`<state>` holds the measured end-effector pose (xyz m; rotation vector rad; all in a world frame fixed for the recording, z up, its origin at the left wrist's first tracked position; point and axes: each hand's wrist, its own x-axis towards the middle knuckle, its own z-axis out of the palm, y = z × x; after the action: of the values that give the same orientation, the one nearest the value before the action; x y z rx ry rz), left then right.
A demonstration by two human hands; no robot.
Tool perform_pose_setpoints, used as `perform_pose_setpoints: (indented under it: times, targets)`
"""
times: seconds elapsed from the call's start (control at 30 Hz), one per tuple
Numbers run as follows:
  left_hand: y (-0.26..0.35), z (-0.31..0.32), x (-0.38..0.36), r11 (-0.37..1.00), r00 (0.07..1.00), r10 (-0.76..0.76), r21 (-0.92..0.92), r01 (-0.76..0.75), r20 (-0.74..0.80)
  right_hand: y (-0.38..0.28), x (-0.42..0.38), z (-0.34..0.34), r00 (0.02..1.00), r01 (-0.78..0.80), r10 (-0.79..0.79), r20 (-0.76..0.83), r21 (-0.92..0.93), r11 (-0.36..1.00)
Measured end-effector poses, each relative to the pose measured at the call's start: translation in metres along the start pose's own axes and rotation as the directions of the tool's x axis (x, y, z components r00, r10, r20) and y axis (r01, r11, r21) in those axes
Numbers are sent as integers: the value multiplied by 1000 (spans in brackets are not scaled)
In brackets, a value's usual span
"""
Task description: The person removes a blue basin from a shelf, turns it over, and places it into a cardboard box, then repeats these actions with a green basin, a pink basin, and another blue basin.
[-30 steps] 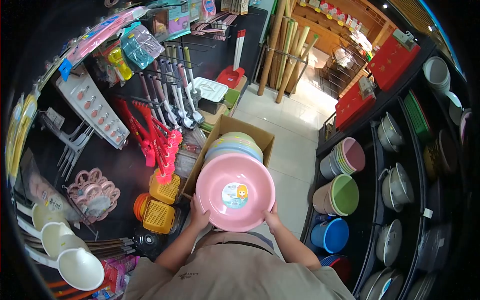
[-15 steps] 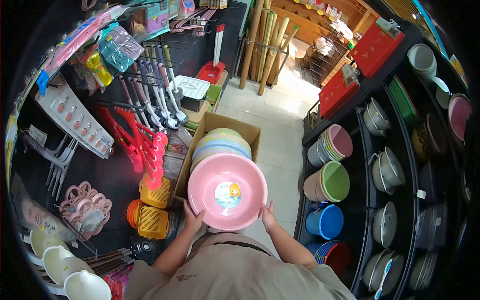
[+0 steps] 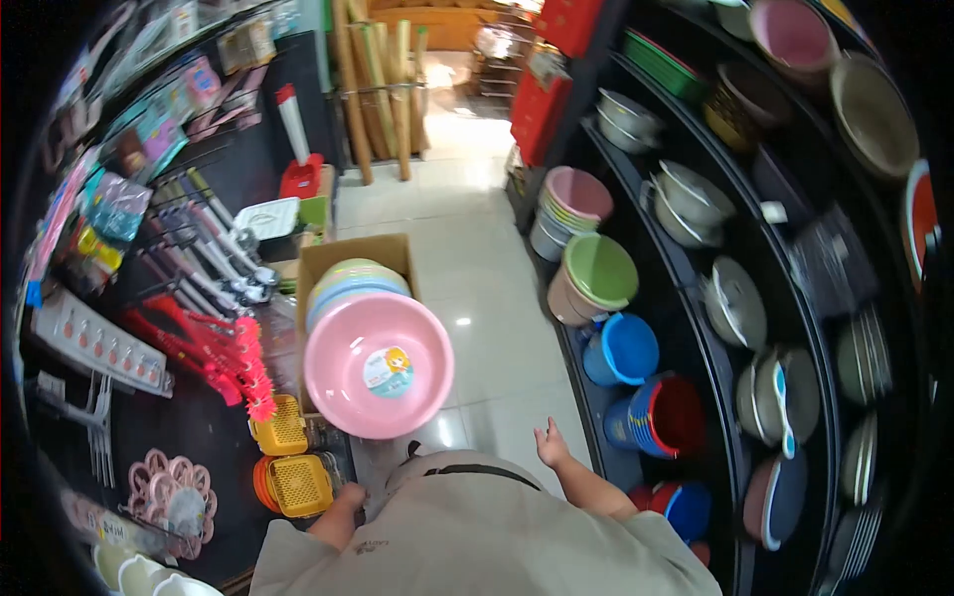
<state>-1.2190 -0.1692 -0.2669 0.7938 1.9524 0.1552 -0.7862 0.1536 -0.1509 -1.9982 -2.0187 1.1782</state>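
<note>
A pink plastic basin (image 3: 333, 397) with a cartoon sticker on its bottom rests at the front of a stack of pastel basins (image 3: 358, 273). The stack sits in a cardboard box (image 3: 399, 260). Right of the basin and apart from it, my right hand (image 3: 550, 442) is open, fingers spread, holding nothing. My left hand (image 3: 348, 497) hangs low beside the yellow plastic baskets (image 3: 301, 485), below the basin's rim and off it; its fingers are blurred and partly turned away.
Shelves on the right hold a green bucket (image 3: 601, 270), a blue bucket (image 3: 626, 348), red buckets (image 3: 676, 417) and metal pots (image 3: 735, 303). Left, red flower-ended items (image 3: 253, 368) and long-handled brushes (image 3: 204, 248) hang out over the aisle side. A tiled floor (image 3: 477, 248) runs between.
Both hands have let go of the pink basin and drawn back from its rim. The basin stays on the stack. The view has swung to the right.
</note>
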Motion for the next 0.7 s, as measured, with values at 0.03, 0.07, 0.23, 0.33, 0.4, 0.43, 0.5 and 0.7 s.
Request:
perform_pose_setpoints:
  times: [0.03,0.07,0.23,0.33,0.4,0.43,0.5,0.7]
  targets:
    - [-16,13,10,822,949,197,485,-297,246,21,-13,-6,999,-39,39,-17,20,999]
    - [-24,21,16,798,940,202,511,-320,275,40,-24,-9,996,-92,93,-13,20,996]
    - [160,-6,-87,982,989,-135,-140,125,-61,149,-97,-8,955,-290,295,-37,101,952]
    - [88,48,17,854,990,78,-521,-4,121,189,-143,-15,923,-384,386,-1,98,918]
    - [128,54,2,922,995,48,-387,-12,83,215,-169,-8,917,-395,398,-1,112,912]
    - [153,59,-9,961,1000,21,-277,-15,19,227,-181,-7,905,-420,425,-5,138,897]
    - [179,72,-12,973,998,40,-230,-28,50,242,-205,-9,878,-469,479,-1,203,859]
    - [252,101,-33,979,974,107,149,-138,198,294,-274,13,803,-531,594,-51,392,751]
